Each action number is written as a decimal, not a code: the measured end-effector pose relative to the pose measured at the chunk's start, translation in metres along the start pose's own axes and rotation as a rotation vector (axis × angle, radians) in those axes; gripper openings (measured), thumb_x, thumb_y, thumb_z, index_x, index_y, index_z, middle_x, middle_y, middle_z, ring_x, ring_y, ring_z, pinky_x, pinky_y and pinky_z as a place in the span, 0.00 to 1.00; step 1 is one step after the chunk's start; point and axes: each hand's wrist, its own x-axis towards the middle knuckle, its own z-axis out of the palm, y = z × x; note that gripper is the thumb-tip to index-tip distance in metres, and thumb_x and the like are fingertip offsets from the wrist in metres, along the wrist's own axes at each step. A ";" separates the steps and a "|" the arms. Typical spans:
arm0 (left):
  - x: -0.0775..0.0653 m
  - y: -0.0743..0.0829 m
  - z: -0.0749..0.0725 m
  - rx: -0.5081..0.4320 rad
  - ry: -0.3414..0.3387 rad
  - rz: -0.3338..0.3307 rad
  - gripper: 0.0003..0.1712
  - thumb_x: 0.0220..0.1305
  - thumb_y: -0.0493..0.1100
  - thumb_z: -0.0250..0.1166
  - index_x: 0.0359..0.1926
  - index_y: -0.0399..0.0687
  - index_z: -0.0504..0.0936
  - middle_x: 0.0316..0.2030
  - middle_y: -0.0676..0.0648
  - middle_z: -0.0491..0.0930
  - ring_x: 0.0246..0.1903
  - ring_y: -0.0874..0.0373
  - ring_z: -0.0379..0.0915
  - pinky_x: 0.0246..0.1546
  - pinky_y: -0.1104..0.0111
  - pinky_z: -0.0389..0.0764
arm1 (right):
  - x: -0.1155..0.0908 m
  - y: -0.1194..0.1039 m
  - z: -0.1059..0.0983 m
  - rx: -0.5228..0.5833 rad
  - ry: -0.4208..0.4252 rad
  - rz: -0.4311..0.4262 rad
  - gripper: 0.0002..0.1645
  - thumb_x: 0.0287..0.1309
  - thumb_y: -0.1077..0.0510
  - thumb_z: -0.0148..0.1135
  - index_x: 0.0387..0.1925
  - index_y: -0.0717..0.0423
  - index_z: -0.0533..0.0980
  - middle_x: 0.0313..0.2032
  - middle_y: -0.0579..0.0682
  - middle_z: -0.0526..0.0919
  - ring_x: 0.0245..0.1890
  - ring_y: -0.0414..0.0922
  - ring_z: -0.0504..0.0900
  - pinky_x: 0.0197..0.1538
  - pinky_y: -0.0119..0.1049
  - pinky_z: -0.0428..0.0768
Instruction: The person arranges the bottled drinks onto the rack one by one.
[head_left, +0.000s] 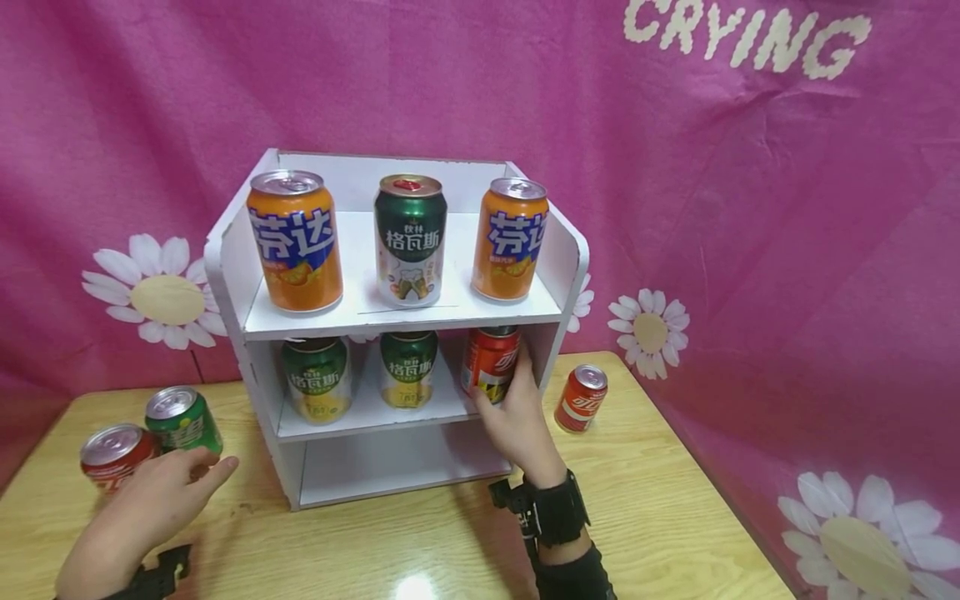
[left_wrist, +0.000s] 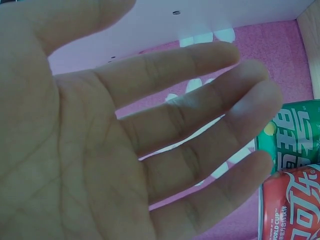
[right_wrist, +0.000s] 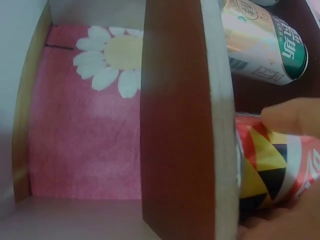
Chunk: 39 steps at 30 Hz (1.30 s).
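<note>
My right hand (head_left: 522,423) grips a red cola can (head_left: 487,360) at the right end of the middle level of a white shelf unit (head_left: 405,432). In the right wrist view, its thumb and fingers lie around that can, beside the shelf board's edge. Two green-and-yellow kvass cans (head_left: 318,382) stand left of it on the same level. My left hand (head_left: 153,500), its fingers loosely spread and holding nothing, hovers by a red cola can (head_left: 112,454) and a green can (head_left: 183,421) on the table. The left hand partly hides that red can.
On the top level stand two orange soda cans (head_left: 295,246) with a green-and-white kvass can (head_left: 410,242) between them. Another red cola can (head_left: 581,398) stands on the wooden table (head_left: 645,492) right of the unit. A pink curtain (head_left: 750,208) with daisies hangs behind.
</note>
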 end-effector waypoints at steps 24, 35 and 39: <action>0.003 -0.002 0.001 -0.007 -0.001 0.012 0.35 0.70 0.59 0.49 0.47 0.25 0.76 0.42 0.29 0.78 0.43 0.34 0.74 0.41 0.43 0.74 | -0.001 0.000 0.005 -0.013 0.070 -0.055 0.54 0.50 0.64 0.67 0.70 0.63 0.45 0.61 0.61 0.63 0.59 0.52 0.67 0.63 0.50 0.64; 0.002 -0.001 0.001 -0.008 0.011 0.010 0.36 0.70 0.60 0.49 0.48 0.26 0.76 0.42 0.29 0.78 0.44 0.33 0.73 0.41 0.43 0.73 | 0.000 0.001 0.003 -0.010 0.059 -0.062 0.57 0.48 0.65 0.66 0.72 0.61 0.42 0.63 0.61 0.61 0.60 0.52 0.66 0.64 0.49 0.62; 0.001 0.000 0.000 -0.008 0.033 0.024 0.33 0.71 0.57 0.49 0.47 0.27 0.77 0.41 0.31 0.79 0.43 0.34 0.74 0.40 0.44 0.74 | 0.001 0.001 0.003 -0.077 0.070 -0.090 0.57 0.48 0.63 0.68 0.71 0.63 0.42 0.61 0.62 0.62 0.59 0.53 0.66 0.64 0.49 0.64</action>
